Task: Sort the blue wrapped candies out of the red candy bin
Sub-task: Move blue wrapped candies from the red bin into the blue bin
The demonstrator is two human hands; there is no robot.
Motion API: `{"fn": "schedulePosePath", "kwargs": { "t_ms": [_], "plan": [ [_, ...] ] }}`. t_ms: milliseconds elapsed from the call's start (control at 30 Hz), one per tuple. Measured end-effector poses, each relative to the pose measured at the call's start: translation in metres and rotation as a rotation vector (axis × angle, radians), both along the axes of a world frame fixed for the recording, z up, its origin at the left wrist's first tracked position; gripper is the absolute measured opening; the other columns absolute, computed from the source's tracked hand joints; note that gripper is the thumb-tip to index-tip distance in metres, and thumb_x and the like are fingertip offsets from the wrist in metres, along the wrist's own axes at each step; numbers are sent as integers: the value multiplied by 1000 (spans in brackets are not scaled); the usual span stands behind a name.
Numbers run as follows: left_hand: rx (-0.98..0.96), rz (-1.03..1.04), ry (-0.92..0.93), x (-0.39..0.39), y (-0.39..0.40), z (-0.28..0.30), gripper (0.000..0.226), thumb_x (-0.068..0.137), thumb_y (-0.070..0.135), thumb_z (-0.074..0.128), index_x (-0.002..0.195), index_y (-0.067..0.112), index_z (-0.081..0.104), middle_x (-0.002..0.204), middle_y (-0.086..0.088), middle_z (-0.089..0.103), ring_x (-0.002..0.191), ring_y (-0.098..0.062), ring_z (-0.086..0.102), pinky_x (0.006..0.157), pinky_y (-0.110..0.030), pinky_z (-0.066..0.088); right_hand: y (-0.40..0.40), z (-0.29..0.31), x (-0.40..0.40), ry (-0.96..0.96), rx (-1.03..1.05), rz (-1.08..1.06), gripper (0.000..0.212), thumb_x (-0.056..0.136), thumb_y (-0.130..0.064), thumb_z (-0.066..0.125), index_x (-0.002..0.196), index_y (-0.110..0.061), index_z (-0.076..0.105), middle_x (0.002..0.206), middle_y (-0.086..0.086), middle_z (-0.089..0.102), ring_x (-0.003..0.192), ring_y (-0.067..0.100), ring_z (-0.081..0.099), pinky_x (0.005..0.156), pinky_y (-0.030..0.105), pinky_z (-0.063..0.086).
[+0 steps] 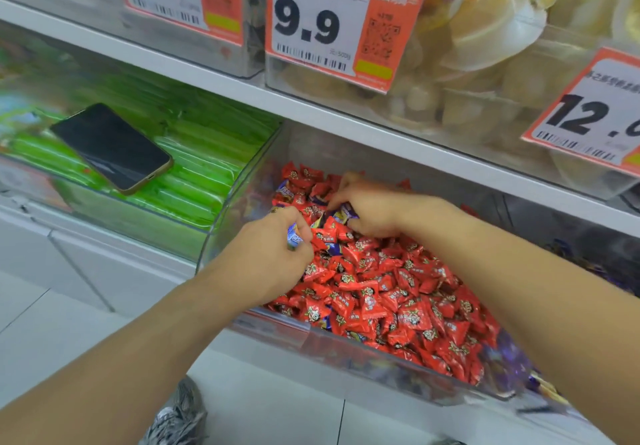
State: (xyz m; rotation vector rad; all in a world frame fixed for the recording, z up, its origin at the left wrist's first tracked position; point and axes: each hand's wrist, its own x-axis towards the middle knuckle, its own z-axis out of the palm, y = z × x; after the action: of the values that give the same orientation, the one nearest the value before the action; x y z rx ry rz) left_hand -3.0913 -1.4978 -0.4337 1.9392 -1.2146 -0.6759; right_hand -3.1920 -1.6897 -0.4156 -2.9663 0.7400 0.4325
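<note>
Clear bin – red candies, few blue candies; green packets next bin.

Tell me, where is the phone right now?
In the head view the phone lies at the left, flat on the green packets in the bin beside the red candy bin.

White shelves with orange price tags above pale floor tiles.

One head-worn, wide-angle view looks forward and steeply down from above the shelf, close in on the clear candy bin. Both forearms reach in from the bottom edge; floor tiles show lower left.
</note>
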Motion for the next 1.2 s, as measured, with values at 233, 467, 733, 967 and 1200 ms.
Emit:
{"fn": "schedulePosePath", "kwargs": {
  "t_ms": [233, 467, 733, 967, 1200],
  "plan": [
    [5, -6, -50, 0, -2, 4, 6, 89, 26, 60, 85, 27, 57, 54, 7, 52, 35, -2, 43, 37, -13, 30, -11, -2, -10, 109, 34, 89, 78, 75, -14, 78, 143, -33, 47, 139, 0, 37, 121, 22, 48, 97, 26, 41],
    [9, 22, -61, 8, -4, 3, 7, 88, 28, 62, 82, 26, 58, 42, 9, 51, 34, -3, 43, 37, -14, 31, -9, -6, -4, 43, 38, 194, 56, 80, -18, 77, 133, -25, 60, 121, 3, 60, 108, 23, 56, 84, 28, 45],
    [-12, 75, -2, 12, -10, 4, 6, 87, 30, 61, 82, 27, 59, 50, 7, 59, 31, -5, 39, 39, -19, 32, 0, 6, -30, -465, 313, -206, 30, 77, -26, 84, 106, -26, 76, 92, -12, 71, 82, 3, 63, 69, 10, 43],
    [-31, 107, 74, -3, -20, 12, 28, 84, 55, 60, 84, 27, 57, 60, 3, 62, 46, -14, 55, 50, -28, 43, 53, 21, -58, -817, 943, -509, 23, 86, -8, 72, 109, -5, 70, 78, 9, 74, 58, 13, 67, 55, 23, 58],
    [-113, -261, 304, -20, -18, 8, 33, 80, 50, 70, 99, 24, 64, 71, -2, 65, 56, -11, 53, 55, -28, 42, 96, 8, -84, -962, 1167, -595, 20, 92, -7, 65, 110, -4, 73, 106, 16, 74, 81, 17, 68, 70, 24, 59]
  ]
}}
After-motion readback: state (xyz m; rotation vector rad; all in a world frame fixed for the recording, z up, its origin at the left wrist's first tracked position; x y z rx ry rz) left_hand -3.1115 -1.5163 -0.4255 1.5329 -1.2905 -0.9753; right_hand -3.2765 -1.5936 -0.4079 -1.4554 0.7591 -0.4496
